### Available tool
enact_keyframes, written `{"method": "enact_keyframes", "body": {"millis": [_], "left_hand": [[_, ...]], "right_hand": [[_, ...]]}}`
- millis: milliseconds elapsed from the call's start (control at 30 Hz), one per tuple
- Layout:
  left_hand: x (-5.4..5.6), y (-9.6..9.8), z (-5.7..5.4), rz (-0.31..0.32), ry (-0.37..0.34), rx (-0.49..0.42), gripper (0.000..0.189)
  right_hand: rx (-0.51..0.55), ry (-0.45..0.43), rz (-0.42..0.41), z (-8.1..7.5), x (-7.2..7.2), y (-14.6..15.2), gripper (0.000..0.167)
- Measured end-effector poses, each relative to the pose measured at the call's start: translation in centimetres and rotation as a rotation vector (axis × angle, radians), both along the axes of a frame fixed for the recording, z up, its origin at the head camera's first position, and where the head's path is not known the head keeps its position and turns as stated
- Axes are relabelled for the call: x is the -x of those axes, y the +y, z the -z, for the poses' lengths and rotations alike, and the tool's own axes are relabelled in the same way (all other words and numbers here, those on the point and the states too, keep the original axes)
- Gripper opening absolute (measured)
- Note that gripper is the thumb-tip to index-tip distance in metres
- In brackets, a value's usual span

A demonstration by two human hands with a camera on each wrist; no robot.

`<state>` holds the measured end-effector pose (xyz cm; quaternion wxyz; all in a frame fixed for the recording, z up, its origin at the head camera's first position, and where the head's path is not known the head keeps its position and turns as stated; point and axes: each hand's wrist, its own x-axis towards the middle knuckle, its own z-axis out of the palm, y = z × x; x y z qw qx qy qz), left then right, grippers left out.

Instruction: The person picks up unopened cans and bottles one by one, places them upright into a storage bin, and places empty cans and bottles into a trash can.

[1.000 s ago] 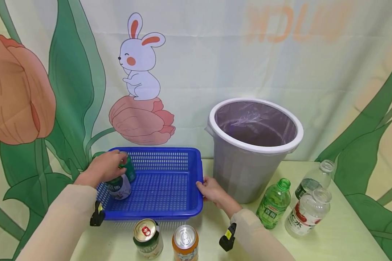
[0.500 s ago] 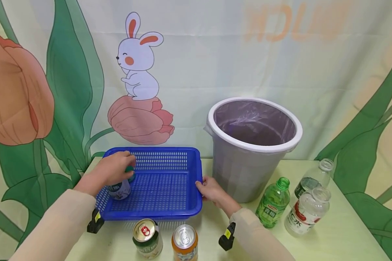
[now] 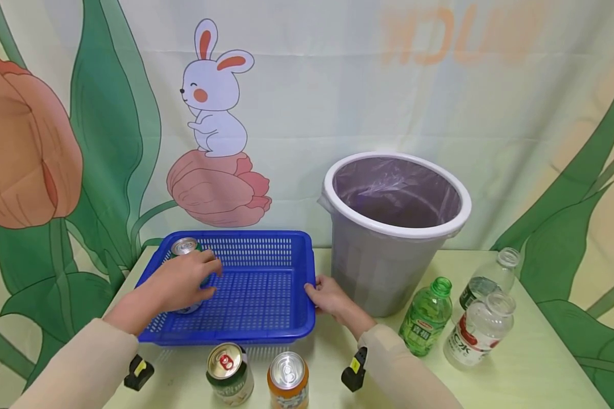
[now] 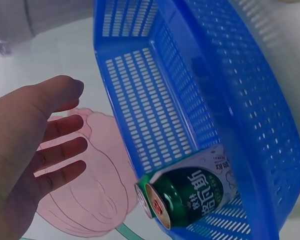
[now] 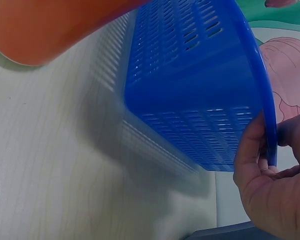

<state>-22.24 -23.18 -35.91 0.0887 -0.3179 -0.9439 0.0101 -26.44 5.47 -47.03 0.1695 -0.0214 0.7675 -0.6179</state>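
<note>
My left hand [image 3: 186, 281] hovers over the left part of the blue plastic basket [image 3: 261, 304], its fingers apart and holding nothing. In the left wrist view that hand [image 4: 37, 140] is separate from a green-and-white drink can [image 4: 190, 197] in the basket. Another can [image 4: 144, 200] stands close beside it, mostly hidden. From the head, one silver can top [image 3: 185, 245] shows behind the hand. My right hand [image 3: 332, 298] pinches the basket's right rim between thumb and fingers, also clear in the right wrist view, where the hand [image 5: 277, 185] curls around the rim.
A green can [image 3: 230, 372] and an orange can [image 3: 288, 379] stand in front of the basket. Right of it is a grey lined bin [image 3: 378, 261]. Farther right stand a green bottle [image 3: 426, 318], a clear labelled bottle [image 3: 478, 332] and another clear bottle [image 3: 493, 278].
My left hand has let go of the can at the basket's back left, moving right and slightly toward me with fingers spread. The right hand keeps its hold on the rim.
</note>
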Motion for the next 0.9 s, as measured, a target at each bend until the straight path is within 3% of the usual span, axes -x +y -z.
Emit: {"method": "enact_keyframes", "body": {"millis": [233, 633, 900], "left_hand": [[-1.8, 0.6, 0.2, 0.045, 0.03, -0.02, 0.026], [-5.1, 1.0, 0.8, 0.085, -0.033, -0.047, 0.05], [-8.3, 1.6, 0.9, 0.076, -0.076, -0.079, 0.062]], "right_hand": [[0.003, 0.002, 0.002, 0.1, 0.1, 0.0, 0.02], [-0.013, 0.002, 0.007, 0.1, 0.1, 0.1, 0.019], [-0.016, -0.01, 0.002, -0.2, 0.1, 0.0, 0.022]]}}
